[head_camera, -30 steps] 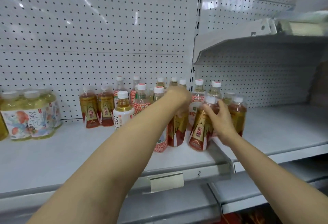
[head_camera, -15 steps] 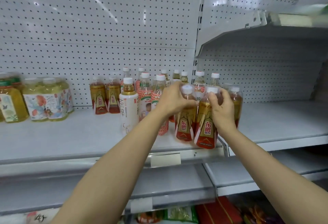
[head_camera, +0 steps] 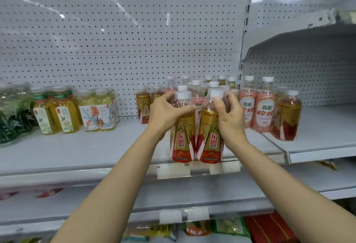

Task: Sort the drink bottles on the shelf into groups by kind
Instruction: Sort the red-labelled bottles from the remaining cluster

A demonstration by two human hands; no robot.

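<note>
Though blurred leftward — left hand [head_camera: 169, 110], right hand [head_camera: 230, 116] each gripping one gold-red bottle [head_camera: 181, 136].

the two front bottles [head_camera: 181, 138] wear gold and red labels with red characters and white caps. the bottles [head_camera: 264, 111] behind have pink lattice labels, and the white back panel [head_camera: 115, 31] is dotted with holes.

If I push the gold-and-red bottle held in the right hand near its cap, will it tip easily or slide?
The bottle in the right hand looks tall and narrow, so a push near its cap would probably tip it rather than slide it. It appears full, so likely fairly heavy for its size. The glossy label may be somewhat slippery; the right hand grips it at the neck.
</note>
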